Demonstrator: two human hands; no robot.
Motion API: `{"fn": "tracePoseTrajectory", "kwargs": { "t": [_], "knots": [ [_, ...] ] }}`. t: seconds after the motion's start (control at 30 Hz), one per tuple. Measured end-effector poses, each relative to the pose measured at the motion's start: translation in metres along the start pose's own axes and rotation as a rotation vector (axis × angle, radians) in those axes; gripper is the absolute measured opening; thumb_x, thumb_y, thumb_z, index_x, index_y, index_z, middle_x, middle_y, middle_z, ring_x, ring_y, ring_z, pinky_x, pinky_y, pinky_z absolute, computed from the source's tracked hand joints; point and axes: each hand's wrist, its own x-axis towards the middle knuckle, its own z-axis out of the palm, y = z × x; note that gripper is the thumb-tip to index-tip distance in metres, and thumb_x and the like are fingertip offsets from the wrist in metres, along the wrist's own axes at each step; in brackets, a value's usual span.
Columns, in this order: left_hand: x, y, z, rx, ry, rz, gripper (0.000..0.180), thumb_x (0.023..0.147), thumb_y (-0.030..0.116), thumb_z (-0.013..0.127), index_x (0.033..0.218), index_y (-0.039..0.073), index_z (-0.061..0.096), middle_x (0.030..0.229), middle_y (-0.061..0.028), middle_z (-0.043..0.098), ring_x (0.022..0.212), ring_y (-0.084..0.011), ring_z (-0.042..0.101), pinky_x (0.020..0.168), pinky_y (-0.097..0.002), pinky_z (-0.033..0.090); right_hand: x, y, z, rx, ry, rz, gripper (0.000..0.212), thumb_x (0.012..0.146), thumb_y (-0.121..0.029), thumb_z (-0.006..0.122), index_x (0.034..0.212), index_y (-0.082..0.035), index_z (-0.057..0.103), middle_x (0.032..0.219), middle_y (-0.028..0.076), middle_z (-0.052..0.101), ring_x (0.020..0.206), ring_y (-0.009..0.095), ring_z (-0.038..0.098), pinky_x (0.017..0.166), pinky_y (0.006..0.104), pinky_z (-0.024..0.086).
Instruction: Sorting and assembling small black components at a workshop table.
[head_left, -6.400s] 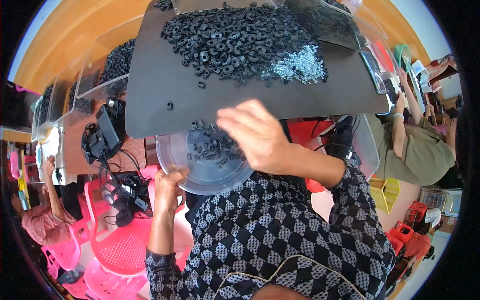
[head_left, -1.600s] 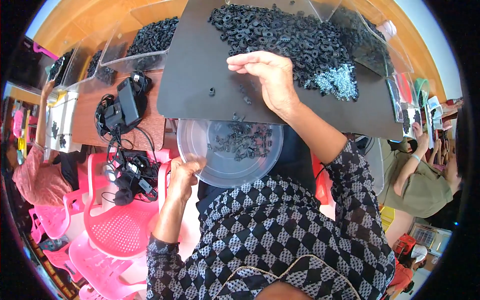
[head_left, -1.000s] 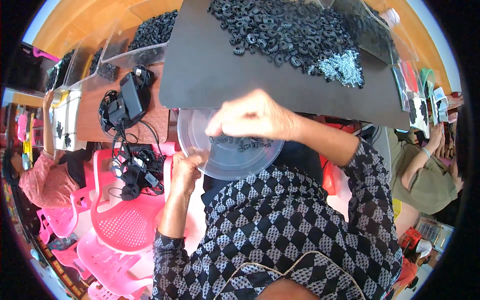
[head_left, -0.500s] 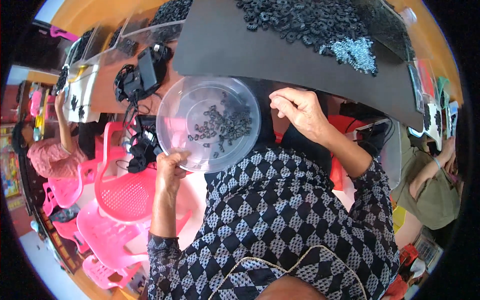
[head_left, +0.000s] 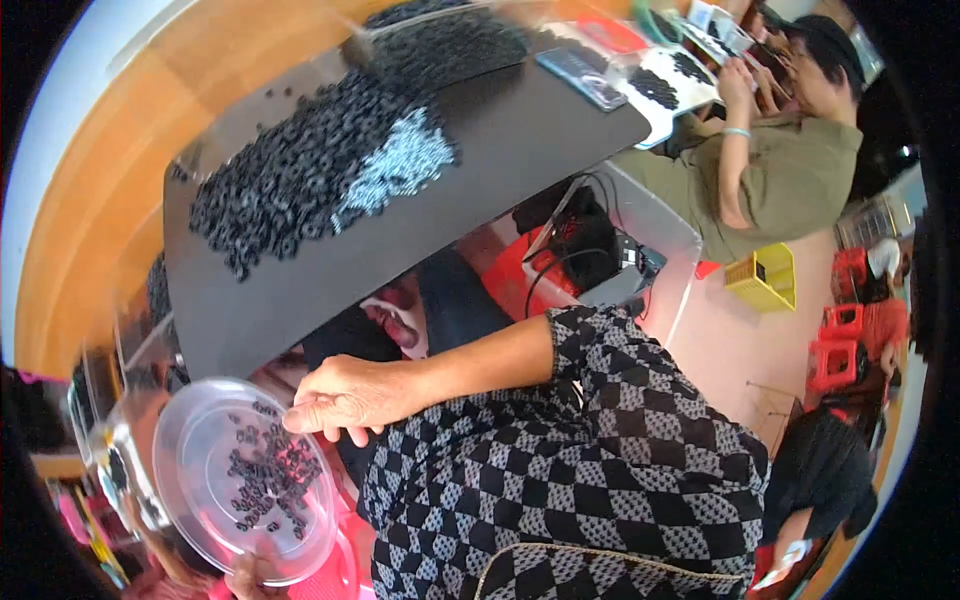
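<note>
A round clear plastic tub (head_left: pixel 178 470) is tilted at the lower left, with small black plastic parts (head_left: pixel 272 480) scattered over its bottom. My left hand (head_left: pixel 250 578) grips its near rim, thumb on top; the picture's edge cuts off the rest. By the tub's right rim is my right hand (head_left: pixel 350 398), its fingers curled in and the thumb pressed against them. Whatever it may hold is hidden. Beyond lies a dark board (head_left: pixel 500 120) bearing a heap of black ring-like parts (head_left: pixel 290 170) and a smaller pile of silvery metal pieces (head_left: pixel 405 155).
A phone (head_left: pixel 582 78) lies on the board's far right corner. Under its right side stands a clear bin (head_left: pixel 665 225) with cables. A person in olive (head_left: pixel 790 180) works at the right. A yellow basket (head_left: pixel 765 280) and red stools (head_left: pixel 832 365) are on the floor.
My view has swung to the right, so the board and the coworker show more fully. My right hand has come close to the tub's rim. My left hand keeps hold of the tub.
</note>
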Motion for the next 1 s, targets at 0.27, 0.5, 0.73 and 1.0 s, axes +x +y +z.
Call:
{"fn": "tracePoseTrajectory", "kwargs": {
  "t": [0.27,0.5,0.73,1.0],
  "knots": [
    [0.048,0.056,0.157,0.005,-0.198,0.257,0.030,0.077,0.023,0.067,0.092,-0.001,0.059,0.071,-0.0052,0.060,0.059,-0.0131,0.059,0.045,-0.0242,0.049,-0.070,-0.004,-0.039,0.211,0.580,-0.278,0.034,0.096,-0.019,0.044,0.121,0.004,0.045,0.080,0.013,0.066,0.053,0.011,0.060,0.042,0.0208,0.045],
    [0.042,0.091,0.273,0.172,-0.584,0.130,0.032,0.078,0.034,0.069,0.081,0.002,0.063,0.060,0.0026,0.049,0.045,-0.0046,0.042,0.037,-0.0181,0.028,-0.135,-0.013,-0.073,0.054,1.138,-0.327,0.032,0.092,-0.017,0.050,0.114,0.006,0.052,0.066,0.011,0.062,0.046,0.010,0.053,0.040,0.0204,0.041],
    [0.033,0.089,0.335,0.091,-1.045,0.044,0.040,0.081,0.035,0.068,0.092,-0.003,0.062,0.058,0.0030,0.047,0.046,-0.0032,0.035,0.041,-0.0183,0.025,-0.202,0.010,-0.117,0.205,1.494,-0.424,0.021,0.082,-0.011,0.055,0.093,0.005,0.061,0.057,0.010,0.060,0.036,0.010,0.046,0.033,0.0219,0.034],
    [0.066,0.058,0.296,0.065,-0.950,-0.108,0.021,0.083,0.014,0.061,0.093,-0.004,0.061,0.069,-0.0054,0.057,0.054,-0.0104,0.048,0.052,-0.0240,0.038,-0.281,0.035,-0.203,0.066,1.897,-0.363,0.015,0.081,-0.007,0.052,0.082,0.007,0.057,0.056,0.015,0.060,0.035,0.012,0.047,0.031,0.0228,0.034]
  ]
}}
